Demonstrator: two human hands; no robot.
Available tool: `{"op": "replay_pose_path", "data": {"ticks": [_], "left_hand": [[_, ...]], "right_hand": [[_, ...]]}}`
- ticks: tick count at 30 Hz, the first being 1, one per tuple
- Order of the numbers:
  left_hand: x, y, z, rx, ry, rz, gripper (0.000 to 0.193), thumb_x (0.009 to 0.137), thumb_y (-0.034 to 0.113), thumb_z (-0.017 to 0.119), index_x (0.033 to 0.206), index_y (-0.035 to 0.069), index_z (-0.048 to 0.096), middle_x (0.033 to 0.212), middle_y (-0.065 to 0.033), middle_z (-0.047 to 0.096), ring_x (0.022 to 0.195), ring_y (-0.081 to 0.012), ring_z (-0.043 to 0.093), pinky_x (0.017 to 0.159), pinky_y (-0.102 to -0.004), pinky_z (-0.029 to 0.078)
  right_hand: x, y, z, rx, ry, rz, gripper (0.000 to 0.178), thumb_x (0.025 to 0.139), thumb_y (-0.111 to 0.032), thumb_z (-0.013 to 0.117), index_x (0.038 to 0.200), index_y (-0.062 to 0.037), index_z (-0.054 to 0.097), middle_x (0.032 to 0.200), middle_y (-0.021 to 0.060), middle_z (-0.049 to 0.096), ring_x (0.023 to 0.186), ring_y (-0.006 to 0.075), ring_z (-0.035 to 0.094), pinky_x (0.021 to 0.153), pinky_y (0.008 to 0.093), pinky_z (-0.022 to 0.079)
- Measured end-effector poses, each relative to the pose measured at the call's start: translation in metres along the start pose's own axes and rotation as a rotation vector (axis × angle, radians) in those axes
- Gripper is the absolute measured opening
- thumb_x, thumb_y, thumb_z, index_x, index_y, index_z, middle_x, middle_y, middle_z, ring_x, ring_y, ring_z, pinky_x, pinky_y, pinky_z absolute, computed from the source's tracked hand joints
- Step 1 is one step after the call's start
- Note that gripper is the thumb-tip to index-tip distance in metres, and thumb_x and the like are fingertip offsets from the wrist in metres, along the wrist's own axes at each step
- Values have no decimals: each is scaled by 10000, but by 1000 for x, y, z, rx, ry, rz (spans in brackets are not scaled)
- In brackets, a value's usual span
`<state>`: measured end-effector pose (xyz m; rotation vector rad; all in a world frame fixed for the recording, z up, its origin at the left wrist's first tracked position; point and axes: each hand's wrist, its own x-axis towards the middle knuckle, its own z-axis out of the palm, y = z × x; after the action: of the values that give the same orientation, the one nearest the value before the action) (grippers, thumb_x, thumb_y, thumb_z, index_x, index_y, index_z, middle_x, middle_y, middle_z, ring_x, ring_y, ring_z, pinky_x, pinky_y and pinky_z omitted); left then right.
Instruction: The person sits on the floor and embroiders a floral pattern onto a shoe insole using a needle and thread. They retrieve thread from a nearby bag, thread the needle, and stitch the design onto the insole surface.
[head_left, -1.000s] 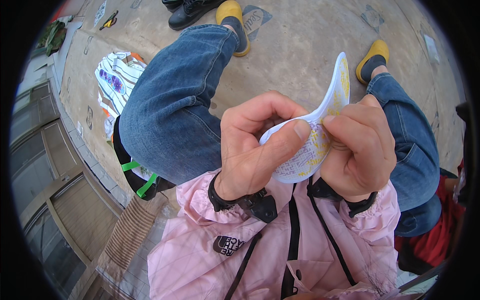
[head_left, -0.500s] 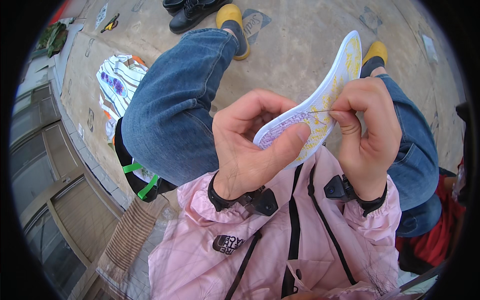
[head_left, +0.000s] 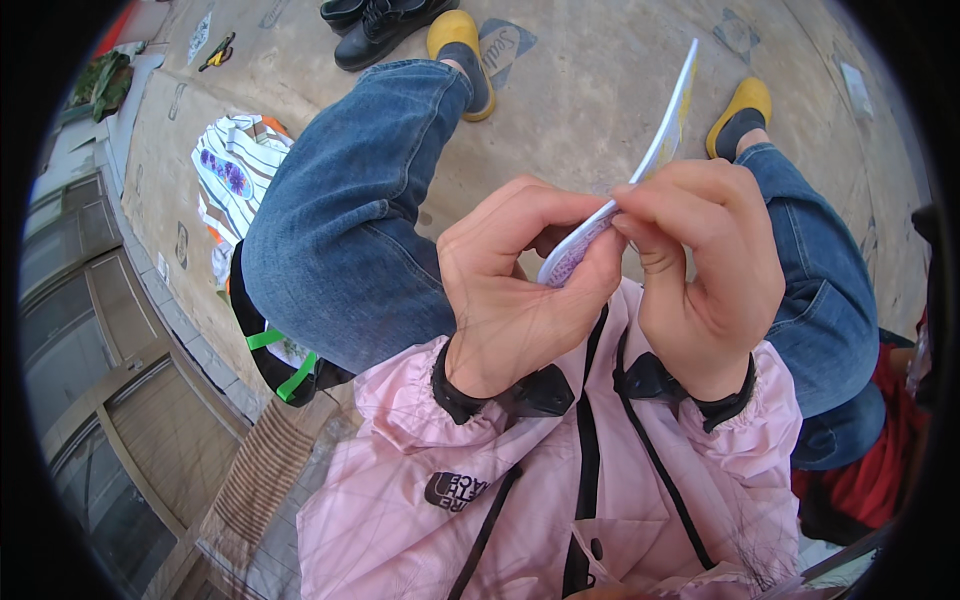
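A thin white-edged insole (head_left: 663, 132), with yellow and purple stitching, stands almost edge-on before me, its tip pointing up and away. My left hand (head_left: 530, 280) is closed around its near end, the thumb along the purple-stitched face (head_left: 572, 258). Against the insole's middle, my right hand (head_left: 705, 270) has thumb and forefinger pinched together at the edge. Whatever lies between those fingertips is hidden; no needle or thread shows clearly now. Most of the stitched face is turned out of sight.
Beyond my left knee lies a striped cloth (head_left: 245, 150) with a purple-patterned insole (head_left: 225, 175) on it. Black shoes (head_left: 385, 30) and yellow-handled scissors (head_left: 217, 52) lie on the floor farther off. A black bag with green straps (head_left: 280, 365) sits beside my left thigh.
The insole has turned from showing its stitched face to nearly edge-on. My right hand has come left and closer to my left hand; the thin needle-like line at its fingertips no longer shows.
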<state>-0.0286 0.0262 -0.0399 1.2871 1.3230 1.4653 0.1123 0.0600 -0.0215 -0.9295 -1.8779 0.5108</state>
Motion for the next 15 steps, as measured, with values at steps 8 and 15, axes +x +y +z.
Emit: {"op": "replay_pose_path", "data": {"ticks": [8,15], "left_hand": [[0,-8,5,50,-13,117,223,718,-61,712,925,19,717,775,-57,641,595,-96,574,545,-227,454],[-1,-6,8,160,-48,146,256,715,-76,721,949,28,722,780,-60,636,588,-98,570,536,-234,456]], "right_hand": [[0,13,11,3,53,-115,293,558,46,666,843,-10,627,829,101,565,669,265,537,555,327,431],[-7,20,14,4,111,-233,319,554,21,675,866,-27,625,844,92,583,662,263,540,552,327,431]]}}
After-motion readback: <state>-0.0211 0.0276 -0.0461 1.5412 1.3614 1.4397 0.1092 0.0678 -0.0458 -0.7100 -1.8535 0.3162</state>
